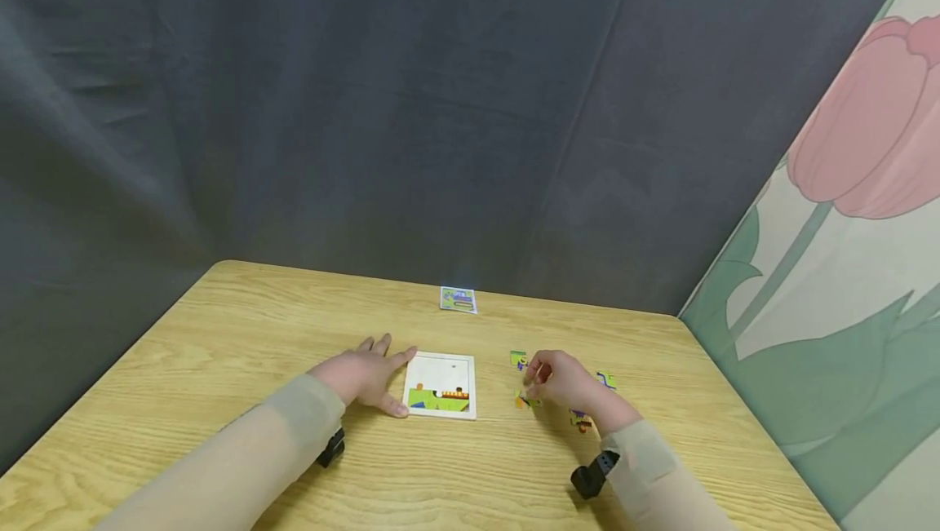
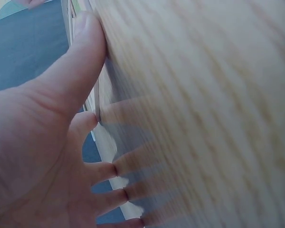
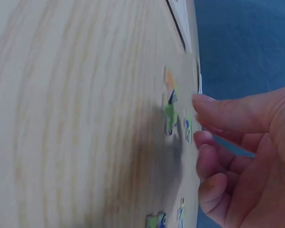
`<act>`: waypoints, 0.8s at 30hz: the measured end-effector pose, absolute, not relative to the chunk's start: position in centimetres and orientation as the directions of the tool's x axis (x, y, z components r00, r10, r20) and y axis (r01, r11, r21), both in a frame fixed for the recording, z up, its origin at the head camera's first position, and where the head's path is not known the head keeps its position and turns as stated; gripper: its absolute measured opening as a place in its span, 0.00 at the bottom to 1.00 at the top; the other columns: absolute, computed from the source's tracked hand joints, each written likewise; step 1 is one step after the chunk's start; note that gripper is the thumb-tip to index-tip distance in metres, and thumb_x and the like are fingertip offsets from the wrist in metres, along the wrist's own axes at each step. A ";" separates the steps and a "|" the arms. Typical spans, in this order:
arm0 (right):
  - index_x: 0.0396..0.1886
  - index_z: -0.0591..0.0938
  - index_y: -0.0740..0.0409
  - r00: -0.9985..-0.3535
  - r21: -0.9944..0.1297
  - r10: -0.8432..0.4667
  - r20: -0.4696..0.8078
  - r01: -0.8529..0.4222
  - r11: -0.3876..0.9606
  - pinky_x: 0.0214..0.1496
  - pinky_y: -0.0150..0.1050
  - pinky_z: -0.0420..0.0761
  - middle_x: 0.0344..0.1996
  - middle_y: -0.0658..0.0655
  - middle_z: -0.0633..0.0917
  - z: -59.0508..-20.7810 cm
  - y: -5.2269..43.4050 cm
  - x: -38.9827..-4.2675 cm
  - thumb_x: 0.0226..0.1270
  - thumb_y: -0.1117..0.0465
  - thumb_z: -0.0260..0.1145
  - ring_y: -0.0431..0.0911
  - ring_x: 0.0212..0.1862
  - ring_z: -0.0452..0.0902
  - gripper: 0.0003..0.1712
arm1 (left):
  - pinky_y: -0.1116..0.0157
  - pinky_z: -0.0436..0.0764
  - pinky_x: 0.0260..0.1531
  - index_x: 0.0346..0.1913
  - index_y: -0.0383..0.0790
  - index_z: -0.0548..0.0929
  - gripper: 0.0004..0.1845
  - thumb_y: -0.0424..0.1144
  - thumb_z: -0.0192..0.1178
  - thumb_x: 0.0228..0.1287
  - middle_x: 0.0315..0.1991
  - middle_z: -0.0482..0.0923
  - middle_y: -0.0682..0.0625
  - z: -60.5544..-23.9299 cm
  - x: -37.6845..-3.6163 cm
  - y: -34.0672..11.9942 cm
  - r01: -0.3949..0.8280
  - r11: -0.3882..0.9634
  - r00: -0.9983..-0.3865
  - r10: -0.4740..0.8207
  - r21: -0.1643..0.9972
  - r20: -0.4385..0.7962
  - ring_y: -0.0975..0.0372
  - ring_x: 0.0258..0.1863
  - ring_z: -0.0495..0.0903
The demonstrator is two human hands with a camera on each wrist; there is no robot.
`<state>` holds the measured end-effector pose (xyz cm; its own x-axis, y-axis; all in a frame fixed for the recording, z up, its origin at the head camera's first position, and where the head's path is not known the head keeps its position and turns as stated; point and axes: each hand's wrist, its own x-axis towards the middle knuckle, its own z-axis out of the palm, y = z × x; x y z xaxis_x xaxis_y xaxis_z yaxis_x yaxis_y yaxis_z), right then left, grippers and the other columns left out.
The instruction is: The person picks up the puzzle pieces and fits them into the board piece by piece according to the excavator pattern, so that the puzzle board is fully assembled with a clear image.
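My left hand (image 1: 367, 374) lies spread at the left side of a white square puzzle board (image 1: 433, 369), thumb at its lower corner and index finger at its upper one. Green, orange and blue picture parts fill the board's lower portion; the upper portion is white. Over the loose jigsaw pieces to the right hovers my right hand (image 1: 564, 382), its fingers loosely bent. The right wrist view shows a gap between thumb (image 3: 213, 111) and fingers, with nothing held. Below the fingertips lies a green and orange piece (image 3: 170, 111), and beyond it another piece (image 3: 187, 129).
A small printed card (image 1: 458, 300) lies near the table's back edge. More jigsaw pieces (image 1: 581, 420) lie around the right hand, one (image 1: 605, 380) beyond its wrist. A dark curtain (image 1: 411, 123) hangs behind the wooden table (image 1: 294, 311), and a tulip-patterned surface (image 1: 830, 270) stands at the right.
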<state>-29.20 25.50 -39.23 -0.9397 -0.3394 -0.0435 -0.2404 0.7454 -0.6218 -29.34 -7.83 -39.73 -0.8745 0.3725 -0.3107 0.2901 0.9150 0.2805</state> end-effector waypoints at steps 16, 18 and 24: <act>0.31 0.76 0.62 -0.932 -0.643 -0.344 -0.112 -0.196 0.740 0.29 0.37 0.67 0.25 0.54 0.73 -40.0 25.3 -29.2 0.56 0.75 0.73 0.45 0.29 0.67 0.13 | 0.36 0.56 0.65 0.79 0.57 0.54 0.54 0.64 0.69 0.50 0.78 0.43 0.36 -40.2 -29.6 -8.0 0.290 0.913 -0.873 0.375 0.286 -0.311 0.39 0.75 0.43; 0.31 0.77 0.63 -0.925 -0.661 -0.367 -0.102 -0.213 0.719 0.28 0.35 0.68 0.24 0.53 0.75 -40.0 25.3 -29.4 0.59 0.76 0.70 0.44 0.28 0.68 0.10 | 0.36 0.56 0.65 0.79 0.57 0.55 0.54 0.64 0.69 0.50 0.78 0.43 0.37 -40.1 -29.6 -8.0 0.287 0.913 -0.874 0.373 0.290 -0.312 0.40 0.75 0.43; 0.32 0.78 0.66 -0.910 -0.739 -0.406 -0.082 -0.218 0.637 0.23 0.33 0.68 0.23 0.54 0.75 -39.5 24.3 -30.0 0.63 0.79 0.63 0.43 0.24 0.66 0.07 | 0.37 0.57 0.65 0.79 0.57 0.55 0.54 0.64 0.69 0.50 0.78 0.43 0.37 -40.0 -29.5 -8.0 0.289 0.913 -0.874 0.374 0.286 -0.311 0.39 0.75 0.44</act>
